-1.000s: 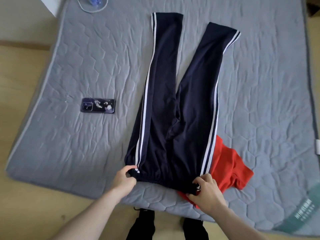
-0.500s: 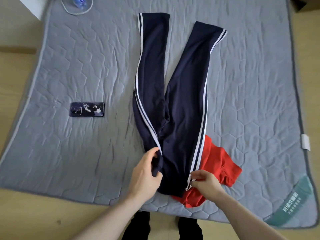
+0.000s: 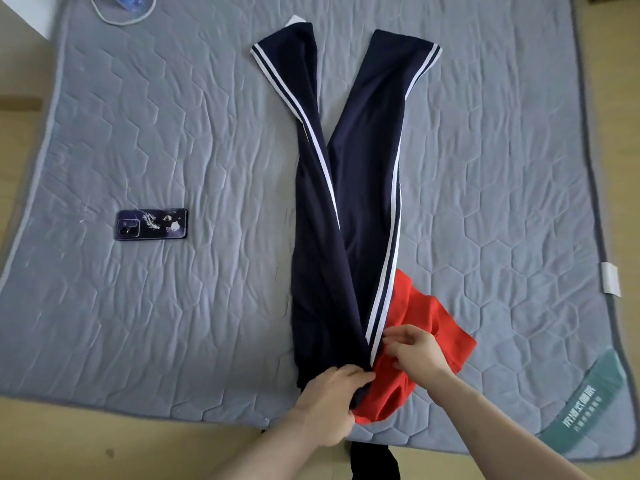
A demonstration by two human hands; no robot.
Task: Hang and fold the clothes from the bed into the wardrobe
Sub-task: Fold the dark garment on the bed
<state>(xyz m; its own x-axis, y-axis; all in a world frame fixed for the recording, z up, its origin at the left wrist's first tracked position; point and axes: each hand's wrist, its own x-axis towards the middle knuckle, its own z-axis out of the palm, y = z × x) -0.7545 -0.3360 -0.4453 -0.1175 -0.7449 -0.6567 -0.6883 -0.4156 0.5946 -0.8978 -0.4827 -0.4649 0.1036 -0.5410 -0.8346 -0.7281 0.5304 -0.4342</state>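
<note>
Here the left hand (image 3: 329, 396) and right hand (image 3: 414, 348) both grip the trousers (image 3: 349, 209) at the waist; the crossed legs risk bunching, and the red garment (image 3: 429, 323) underneath could drag along.

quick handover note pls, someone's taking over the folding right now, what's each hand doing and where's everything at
Left hand: grips the waistband end of the trousers at the near mattress edge.
Right hand: pinches the striped side seam close by.
Trousers: spread lengthwise, one leg partly crossed over the other, cuffs apart at the far end.
Red garment: crumpled, partly under the trousers and the right hand.
Phone: on the mattress, apart from the clothes.
Done: lengthwise fold begun.
Left: align the legs, finish folding, then the red garment, both into the wardrobe (not in view).
</note>
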